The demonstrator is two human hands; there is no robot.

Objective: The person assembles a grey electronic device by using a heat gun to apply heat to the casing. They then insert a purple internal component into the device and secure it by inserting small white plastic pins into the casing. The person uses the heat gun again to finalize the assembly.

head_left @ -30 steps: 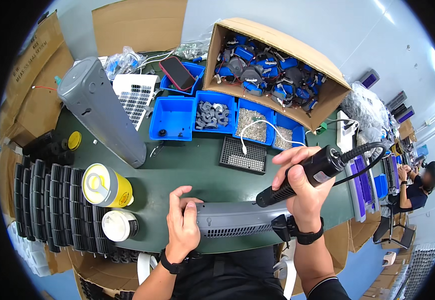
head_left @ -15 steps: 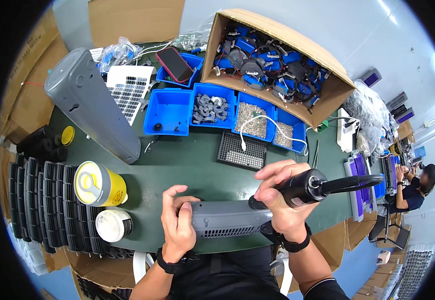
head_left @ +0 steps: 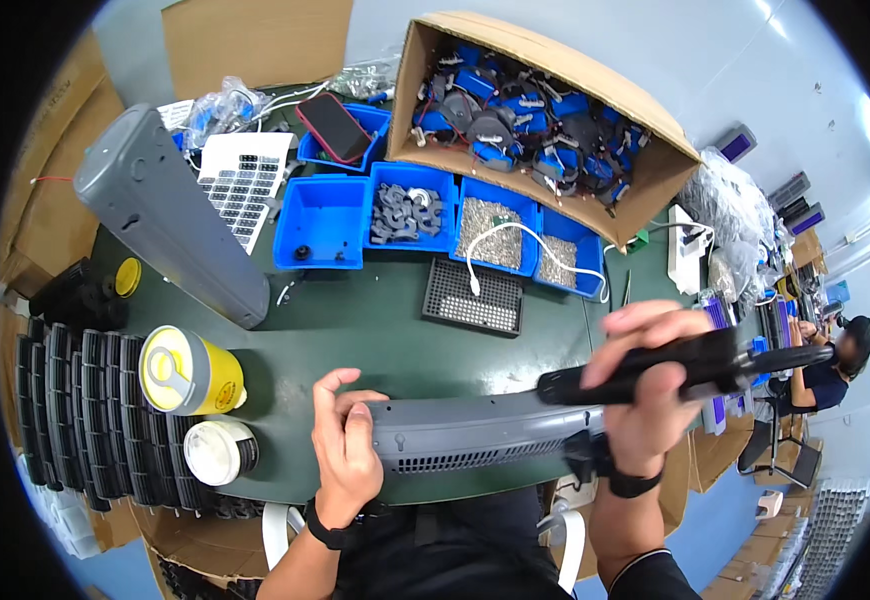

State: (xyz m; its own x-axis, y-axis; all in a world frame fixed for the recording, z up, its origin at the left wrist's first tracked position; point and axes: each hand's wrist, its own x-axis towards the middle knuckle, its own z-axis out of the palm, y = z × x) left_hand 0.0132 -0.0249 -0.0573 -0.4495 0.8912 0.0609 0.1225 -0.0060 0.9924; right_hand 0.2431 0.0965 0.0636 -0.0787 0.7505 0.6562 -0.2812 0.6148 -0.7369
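A long grey plastic housing with a row of vent slots lies across the near edge of the green table. My left hand grips its left end, thumb on top and fingers curled over the far side. In my right hand is a black electric screwdriver, lying nearly level with its cable running off to the right. Its tip end sits just above the housing's right part; whether they touch I cannot tell. Motion blurs the right hand, though its fingers clearly wrap the tool.
Blue bins of grey clips and screws stand behind a black perforated tray. A cardboard box holds blue battery packs. At left are a tall grey housing, a yellow cup, a white-lidded jar and stacked black parts.
My right hand has swung the screwdriver rightward and tilted it from steep to nearly level, uncovering more of the housing. My left hand keeps its grip. The whole view has shifted slightly.
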